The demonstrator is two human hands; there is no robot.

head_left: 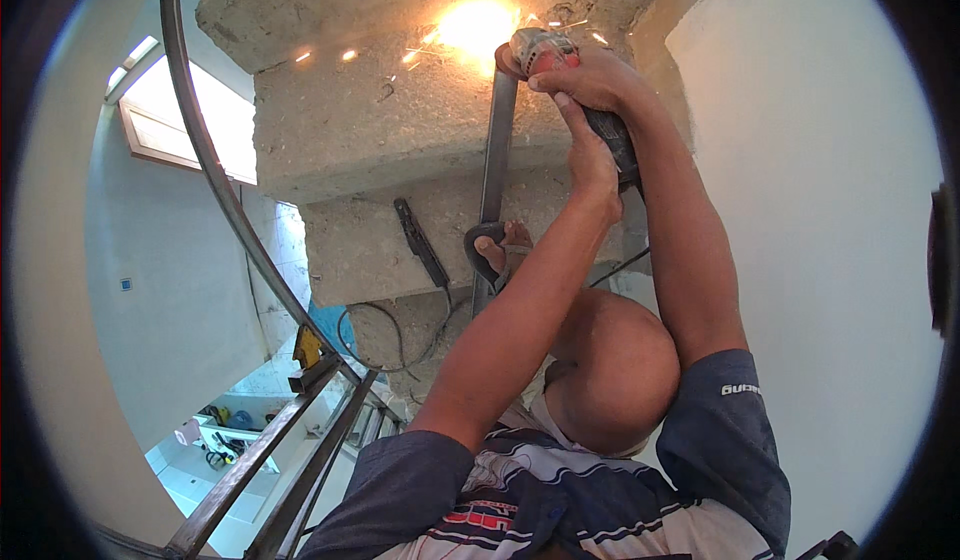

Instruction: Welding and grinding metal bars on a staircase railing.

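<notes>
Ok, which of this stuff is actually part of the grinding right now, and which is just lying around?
In use:
- angle grinder, held by the right hand and left hand
- upright steel post that it throws sparks from
- concrete step behind the post

Lying about:
- black bar on a lower step
- loose cable
- yellow tool by the curved railing

My right hand point(590, 78) and left hand point(592, 160) grip the angle grinder point(560, 70) against the upright steel post point(497, 140), sparks point(475, 25) flaring on the concrete steps point(350, 130).
</notes>
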